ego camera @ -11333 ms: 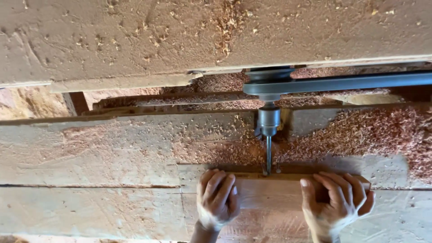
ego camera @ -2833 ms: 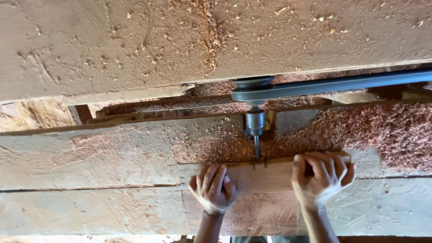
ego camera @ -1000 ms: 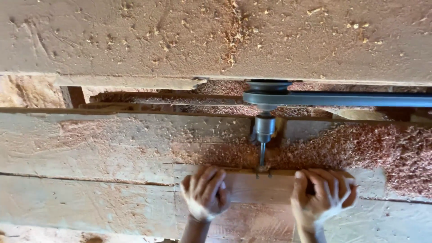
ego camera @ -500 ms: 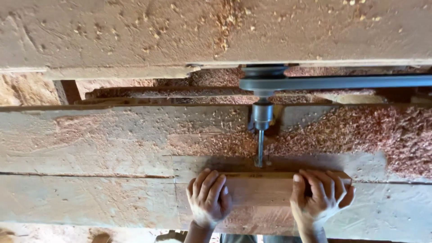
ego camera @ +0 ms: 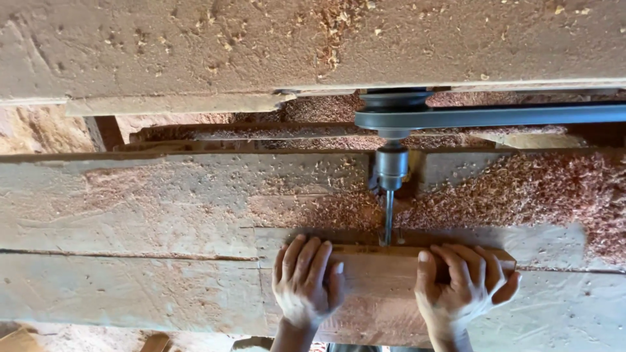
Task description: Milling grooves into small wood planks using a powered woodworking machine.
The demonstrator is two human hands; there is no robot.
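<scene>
Sawdust-caked plank bench (ego camera: 130, 215) all around, reddish shavings (ego camera: 548, 195) heaped off to the far side. Left hand (ego camera: 306, 287) lies flat on the wooden block (ego camera: 378, 287), fingers spread and pressing down, gripping nothing. Between the two hands, the horizontal drill bit (ego camera: 388, 218) meets the block's far edge, chuck (ego camera: 392, 166) and drive belt (ego camera: 489, 117) beyond it. Right hand (ego camera: 464, 290) curls over the block's end, clamping it. Looks like boring is underway; next calls for steady, even forward pressure, I'd judge.
</scene>
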